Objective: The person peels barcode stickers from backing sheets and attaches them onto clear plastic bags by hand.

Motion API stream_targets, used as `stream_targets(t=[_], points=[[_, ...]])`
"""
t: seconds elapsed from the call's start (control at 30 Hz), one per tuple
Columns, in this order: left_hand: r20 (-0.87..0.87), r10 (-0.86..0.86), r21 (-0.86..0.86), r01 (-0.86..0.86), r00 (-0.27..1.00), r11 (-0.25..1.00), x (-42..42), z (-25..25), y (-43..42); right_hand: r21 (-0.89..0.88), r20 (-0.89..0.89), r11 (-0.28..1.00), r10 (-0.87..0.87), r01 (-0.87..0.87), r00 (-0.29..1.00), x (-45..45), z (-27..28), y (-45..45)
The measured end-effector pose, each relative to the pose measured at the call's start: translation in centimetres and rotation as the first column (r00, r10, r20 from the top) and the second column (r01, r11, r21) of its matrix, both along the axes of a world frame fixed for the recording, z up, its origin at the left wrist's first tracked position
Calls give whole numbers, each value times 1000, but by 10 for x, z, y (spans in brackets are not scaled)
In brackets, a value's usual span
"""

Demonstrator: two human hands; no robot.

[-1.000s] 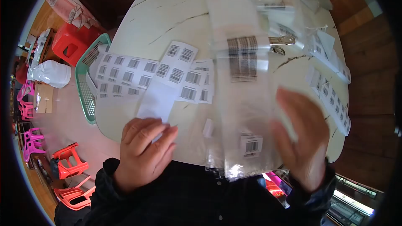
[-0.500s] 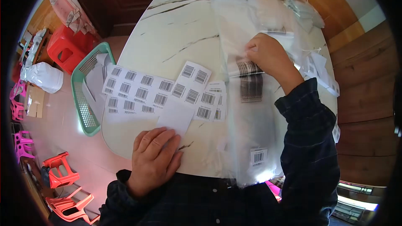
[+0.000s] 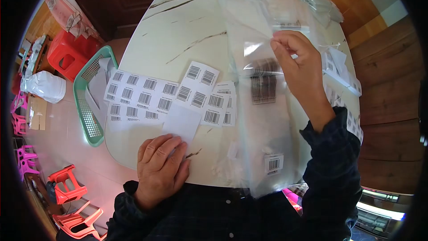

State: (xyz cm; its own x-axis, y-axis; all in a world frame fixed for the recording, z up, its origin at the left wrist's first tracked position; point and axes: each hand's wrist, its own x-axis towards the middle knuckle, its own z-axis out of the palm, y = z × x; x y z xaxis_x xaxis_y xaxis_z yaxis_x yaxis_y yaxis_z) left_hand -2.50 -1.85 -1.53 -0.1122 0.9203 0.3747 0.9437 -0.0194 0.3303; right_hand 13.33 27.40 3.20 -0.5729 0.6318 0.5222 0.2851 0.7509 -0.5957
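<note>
The right grip (image 3: 296, 57) pinches the film of a clear plastic bag (image 3: 267, 129). Half a second ago it was closed just above the printed patch; now a glossy fold of film stands raised there, which suggests the top layer is parting from what lies beneath. The left grip (image 3: 161, 165) rests, fingers bent, on a label sheet (image 3: 183, 121), as it did then; whether it pinches that sheet, I cannot tell. The bag lies lengthwise on the counter (image 3: 191, 31), overhanging the near edge. Beyond the sheet, marbled surface offers room leftward; plastic packs (image 3: 322, 6) crowd the far right.
</note>
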Motion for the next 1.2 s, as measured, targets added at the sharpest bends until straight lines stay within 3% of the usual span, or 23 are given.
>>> stream_targets(t=[0.07,0.2,0.4,0.57,0.73,0.8,0.87,0.9,1.03,1.07,1.13,1.2], points=[[-5,0,-4,0,1000,1000,1,0,1,1,-51,1000,26,-26,998,9,-1,-9],[0,5,42,-5,1000,999,2,-5,2,-291,34,944,175,-157,984,28,-5,-26],[-32,6,73,-4,999,997,5,-11,2,-607,129,789,215,-94,968,37,11,-48],[-3,-17,4,17,1000,1000,12,7,3,-699,16,696,245,-164,969,58,-2,-60],[32,-163,-5,163,986,987,30,35,11,-779,-220,561,173,-280,960,72,-13,-69],[470,-124,-35,158,874,987,43,35,17,-742,-329,564,167,-364,929,77,-18,-71],[808,-43,-64,160,587,985,55,35,25,-692,-434,571,160,-442,886,82,-21,-72],[805,-41,-69,163,591,984,59,35,30,-692,-440,569,156,-444,884,85,-22,-71],[986,43,-65,134,160,989,70,33,51,-241,-301,844,404,-479,864,100,-18,-68],[985,49,-71,135,164,988,71,34,55,-244,-307,844,401,-478,863,103,-20,-69],[986,56,-85,186,158,979,72,36,62,35,-123,885,464,-463,877,107,-23,-77],[986,65,-100,238,152,966,74,38,66,312,71,834,458,-456,886,112,-26,-82]])
